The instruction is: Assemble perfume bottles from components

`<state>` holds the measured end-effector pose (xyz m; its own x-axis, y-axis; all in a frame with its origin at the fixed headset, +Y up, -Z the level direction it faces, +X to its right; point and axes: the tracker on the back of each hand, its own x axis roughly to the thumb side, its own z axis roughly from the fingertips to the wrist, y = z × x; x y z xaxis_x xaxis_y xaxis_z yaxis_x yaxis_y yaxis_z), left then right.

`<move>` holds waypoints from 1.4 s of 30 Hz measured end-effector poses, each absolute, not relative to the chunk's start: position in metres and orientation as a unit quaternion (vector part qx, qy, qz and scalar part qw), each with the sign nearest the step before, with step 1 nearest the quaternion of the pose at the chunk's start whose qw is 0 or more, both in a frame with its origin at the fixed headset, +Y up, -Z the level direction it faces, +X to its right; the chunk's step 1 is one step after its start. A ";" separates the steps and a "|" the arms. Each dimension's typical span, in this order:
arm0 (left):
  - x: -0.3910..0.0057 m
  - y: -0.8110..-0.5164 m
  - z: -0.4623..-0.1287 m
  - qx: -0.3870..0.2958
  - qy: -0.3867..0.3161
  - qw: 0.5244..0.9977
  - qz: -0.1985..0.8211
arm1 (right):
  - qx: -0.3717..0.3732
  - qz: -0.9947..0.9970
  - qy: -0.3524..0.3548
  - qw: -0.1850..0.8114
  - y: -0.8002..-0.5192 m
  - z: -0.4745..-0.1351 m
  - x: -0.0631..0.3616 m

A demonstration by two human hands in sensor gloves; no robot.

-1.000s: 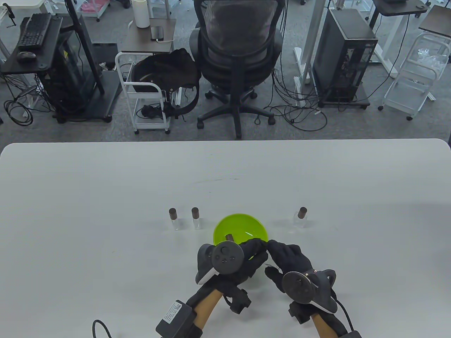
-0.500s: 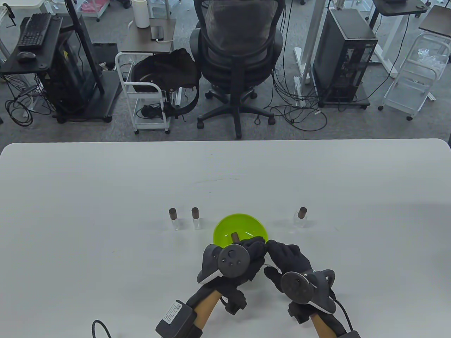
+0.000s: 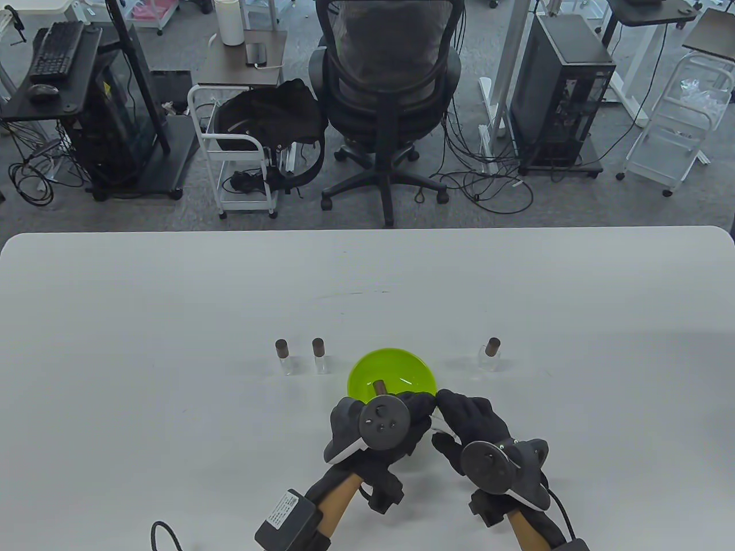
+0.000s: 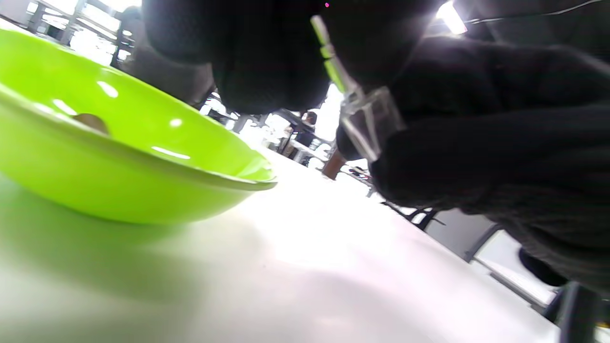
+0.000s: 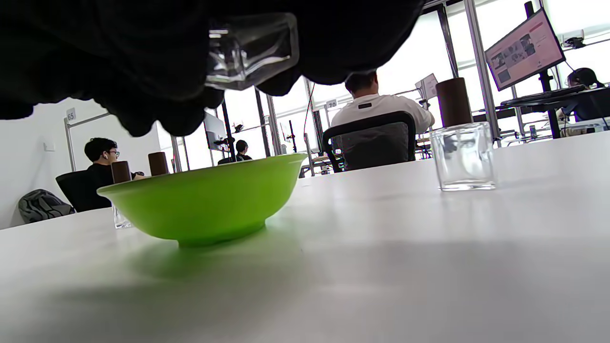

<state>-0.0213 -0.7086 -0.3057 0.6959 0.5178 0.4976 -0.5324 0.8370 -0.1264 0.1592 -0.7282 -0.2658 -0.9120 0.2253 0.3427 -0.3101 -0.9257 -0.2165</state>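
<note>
The white table (image 3: 172, 298) carries a green bowl (image 3: 367, 367); 2 capped bottles (image 3: 284, 357) stand at its 9 o'clock, 1 bottle (image 3: 490, 354) at 3 o'clock.

Your table view looks steeply down from above the near edge of the white table (image 3: 172, 298), facing the office beyond. Your left wrist view sits almost on the tabletop, tilted, right beside the green bowl (image 4: 119, 157). Your right wrist view also sits low and level, a little farther back, facing across the table toward the office. All three share that bowl; the capped bottle (image 5: 460, 143) shows in every view too
</note>
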 end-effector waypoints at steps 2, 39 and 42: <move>-0.024 -0.711 -0.307 0.012 -0.266 0.912 0.313 | 0.158 0.969 -0.137 0.136 -0.728 -0.265 0.159; -0.031 -0.710 -0.313 -0.014 -0.202 0.896 0.396 | 0.168 0.965 -0.140 0.145 -0.728 -0.264 0.161; -0.029 -0.711 -0.314 -0.044 -0.185 0.910 0.368 | 0.170 0.964 -0.144 0.145 -0.727 -0.264 0.160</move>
<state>-0.0289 -0.7108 -0.3143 0.6607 0.6863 0.3041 -0.6536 0.7252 -0.2168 0.1605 -0.7268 -0.2639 -0.9001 0.2308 0.3694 -0.3286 -0.9166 -0.2280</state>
